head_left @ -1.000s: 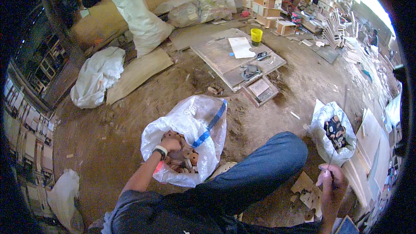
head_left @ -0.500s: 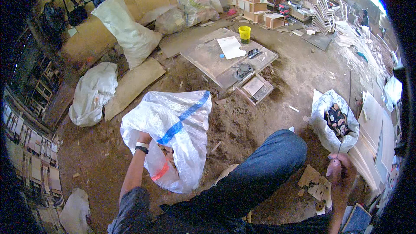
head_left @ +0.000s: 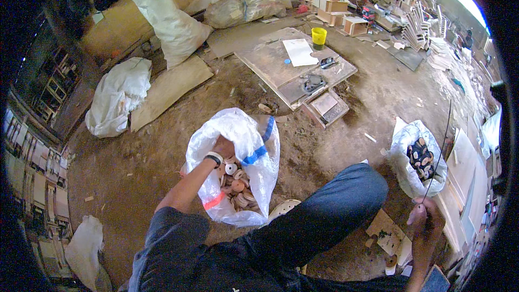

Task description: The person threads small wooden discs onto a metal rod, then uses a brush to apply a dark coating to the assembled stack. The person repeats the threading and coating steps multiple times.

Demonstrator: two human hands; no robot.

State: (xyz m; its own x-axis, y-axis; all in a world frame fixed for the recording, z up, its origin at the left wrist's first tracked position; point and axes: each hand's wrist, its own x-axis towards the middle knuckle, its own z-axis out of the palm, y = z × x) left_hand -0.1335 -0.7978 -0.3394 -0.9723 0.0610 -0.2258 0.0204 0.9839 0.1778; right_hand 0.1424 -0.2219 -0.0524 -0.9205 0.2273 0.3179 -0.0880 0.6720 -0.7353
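Two white sacks [head_left: 238, 135] on dirt floor [head_left: 135, 167] — cluttered workshop w/ boards.

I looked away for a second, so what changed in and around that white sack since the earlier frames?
The left hand pulled the white sack open again, so the wooden rings show; half a second ago they were covered. The right hand kept holding the thin rod; the smaller bag stayed put.

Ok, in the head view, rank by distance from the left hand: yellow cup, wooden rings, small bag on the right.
1. wooden rings: beside the left hand, in the big bag.
2. small bag: off to the right.
3. yellow cup: far ahead, on the board.
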